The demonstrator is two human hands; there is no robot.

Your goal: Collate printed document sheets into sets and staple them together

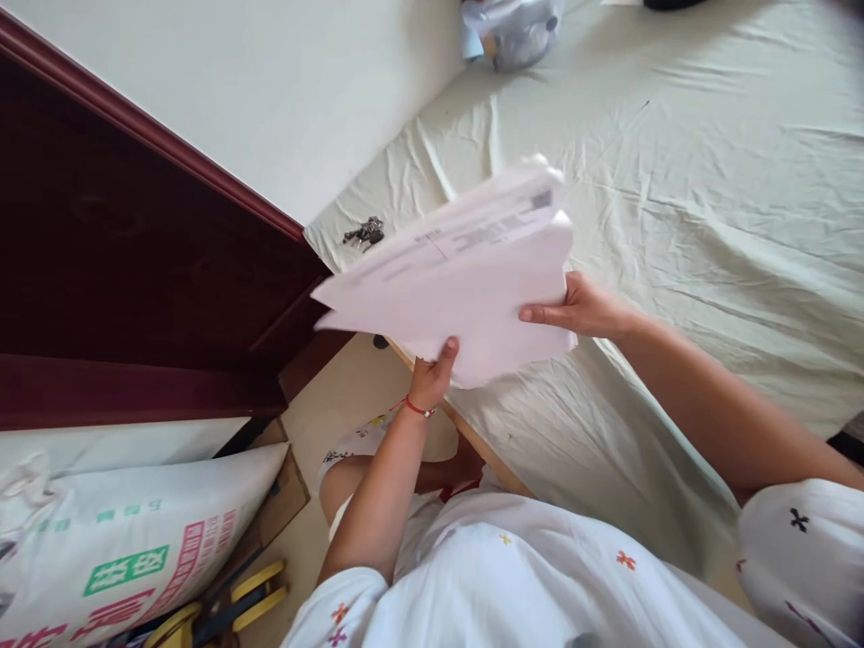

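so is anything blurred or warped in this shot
Head view: the stack of papers is motion-blurred, print unreadable; both hands, left and right, are fairly sharp; the bedsheet is evenly daylit with soft wrinkle shadows; wide-angle bending shows toward the edges.

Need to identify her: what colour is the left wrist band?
Red wrist band, head view.

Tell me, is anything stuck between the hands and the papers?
No, nothing visible. The left hand grips the stack of papers at its lower edge, and the right hand holds its right side, both touching the paper directly, above the bed sheet.
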